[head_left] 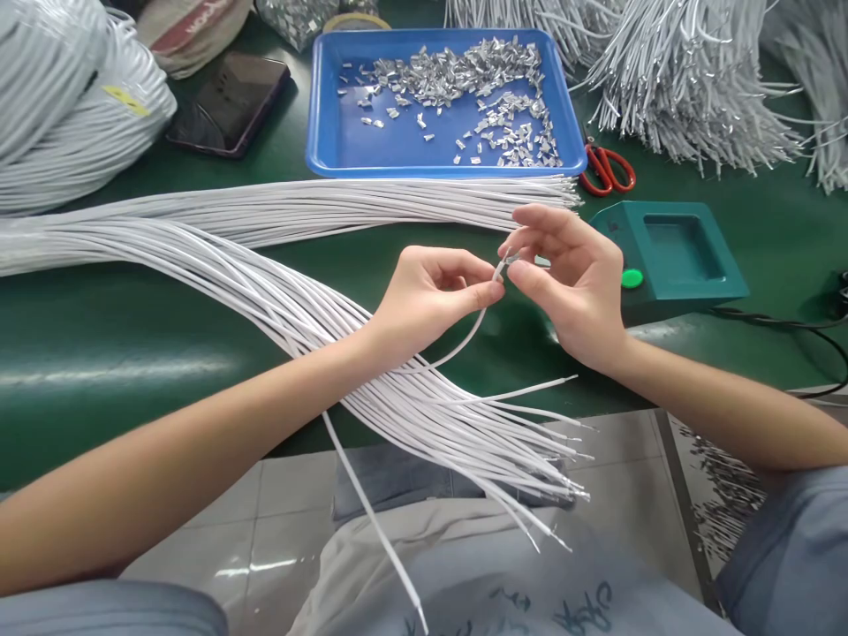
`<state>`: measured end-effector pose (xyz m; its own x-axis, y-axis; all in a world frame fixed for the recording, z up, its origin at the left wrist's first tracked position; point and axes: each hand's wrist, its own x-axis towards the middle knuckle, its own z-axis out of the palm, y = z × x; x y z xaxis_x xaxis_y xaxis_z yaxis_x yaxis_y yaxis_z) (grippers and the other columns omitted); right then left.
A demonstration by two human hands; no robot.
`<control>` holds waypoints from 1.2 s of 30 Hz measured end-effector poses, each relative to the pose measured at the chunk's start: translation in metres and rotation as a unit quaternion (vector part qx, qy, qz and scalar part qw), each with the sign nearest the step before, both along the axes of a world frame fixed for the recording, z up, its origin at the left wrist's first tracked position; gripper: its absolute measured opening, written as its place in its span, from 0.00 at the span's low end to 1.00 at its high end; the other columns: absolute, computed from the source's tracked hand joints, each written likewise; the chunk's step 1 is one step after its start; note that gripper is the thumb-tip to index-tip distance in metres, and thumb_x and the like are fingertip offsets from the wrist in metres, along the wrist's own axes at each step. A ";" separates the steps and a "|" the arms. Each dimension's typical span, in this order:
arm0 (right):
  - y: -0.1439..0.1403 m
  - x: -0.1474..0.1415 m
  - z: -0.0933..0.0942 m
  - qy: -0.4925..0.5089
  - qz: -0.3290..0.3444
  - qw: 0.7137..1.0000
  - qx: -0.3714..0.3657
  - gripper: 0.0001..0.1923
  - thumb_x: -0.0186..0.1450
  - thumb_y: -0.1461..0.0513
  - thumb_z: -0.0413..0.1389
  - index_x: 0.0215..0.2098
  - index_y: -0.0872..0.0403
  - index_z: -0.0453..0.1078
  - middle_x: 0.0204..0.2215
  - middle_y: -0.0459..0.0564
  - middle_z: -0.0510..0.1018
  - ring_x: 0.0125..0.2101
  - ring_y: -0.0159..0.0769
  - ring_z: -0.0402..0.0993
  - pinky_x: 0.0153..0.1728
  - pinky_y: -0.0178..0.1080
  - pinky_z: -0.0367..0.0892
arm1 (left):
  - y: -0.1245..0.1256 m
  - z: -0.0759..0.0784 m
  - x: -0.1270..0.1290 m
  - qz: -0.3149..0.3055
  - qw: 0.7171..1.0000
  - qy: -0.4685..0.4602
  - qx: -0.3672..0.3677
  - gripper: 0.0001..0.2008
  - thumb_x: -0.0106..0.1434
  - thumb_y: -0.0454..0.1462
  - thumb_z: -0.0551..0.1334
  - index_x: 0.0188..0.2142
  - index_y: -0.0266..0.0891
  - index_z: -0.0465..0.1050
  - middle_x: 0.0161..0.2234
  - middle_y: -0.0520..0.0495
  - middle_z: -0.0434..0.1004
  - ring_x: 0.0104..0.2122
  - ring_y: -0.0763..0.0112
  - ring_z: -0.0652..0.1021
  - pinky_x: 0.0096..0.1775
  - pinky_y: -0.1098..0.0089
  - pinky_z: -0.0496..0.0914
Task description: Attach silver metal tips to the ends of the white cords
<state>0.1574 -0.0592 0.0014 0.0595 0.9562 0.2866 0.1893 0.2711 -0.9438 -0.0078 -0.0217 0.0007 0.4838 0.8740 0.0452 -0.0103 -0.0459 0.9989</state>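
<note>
At the centre of the frame the left hand [434, 296] pinches a thin white insulated wire [464, 340] between thumb and forefinger, just short of its tip. The wire runs from that pinch down and to the left in a shallow curve, back toward the wrist and into the fanned bundle of white wires [371, 380] lying under the left forearm. Its free end points up and to the right, straight at the right hand [573, 278], so the long axis at the tip lies on the line between the two hands.

The right hand is closed narrowly, thumb and forefinger nipping a small silver metal terminal [509, 259] that sits at the very end of the wire. Whether the tip is already inside the terminal cannot be made out. The two hands' fingertips are almost touching, and both are equally near the joint.

Directly above the hands, in the upper middle of the frame, a blue plastic tray [331, 132] holds a scatter of loose silver terminals. To the right of the right hand stands a teal box-shaped machine [669, 252] with a recess in its top and a round green button [632, 279] on its near side, just beside the right knuckles. Red-handled scissors [608, 170] lie above the machine.

As for writing: a dark phone [229, 102] in the upper left shows nothing legible, a yellow label [125, 100] on a white wire coil there is too small to read, and dark printed characters on the pale cloth [583, 609] at the bottom edge cannot be read.
</note>
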 end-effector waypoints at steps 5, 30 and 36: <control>0.002 0.000 0.000 0.021 -0.003 1.000 -0.018 0.15 0.59 0.59 0.63 0.44 0.47 0.72 0.28 0.44 0.77 0.32 0.35 0.76 0.30 0.40 0.75 | -0.001 0.001 0.001 -0.009 1.000 0.001 -0.003 0.16 0.45 0.44 0.76 0.26 0.35 0.79 0.26 0.47 0.80 0.27 0.73 0.75 0.29 0.73 0.69; 0.004 0.001 -0.003 -0.025 0.037 0.999 0.019 0.13 0.63 0.56 0.57 0.46 0.45 0.69 0.36 0.47 0.76 0.36 0.35 0.73 0.29 0.38 0.76 | 0.003 -0.003 -0.003 -0.107 0.982 -0.087 -0.126 0.15 0.52 0.45 0.74 0.29 0.34 0.77 0.23 0.49 0.77 0.23 0.73 0.78 0.28 0.73 0.74; 0.001 0.000 -0.002 -0.023 0.063 0.998 0.016 0.15 0.64 0.51 0.57 0.48 0.45 0.70 0.34 0.45 0.76 0.28 0.31 0.73 0.24 0.37 0.75 | 0.002 -0.002 -0.003 -0.126 0.982 -0.077 -0.118 0.16 0.54 0.46 0.73 0.27 0.34 0.77 0.23 0.48 0.77 0.24 0.73 0.78 0.28 0.73 0.74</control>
<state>0.1574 -0.0583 -0.0006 -0.0750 0.9453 0.3176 0.1954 0.3262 -0.9249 -0.0108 -0.0197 -0.0008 0.6887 0.7230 -0.0542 -0.1437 0.2094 0.9672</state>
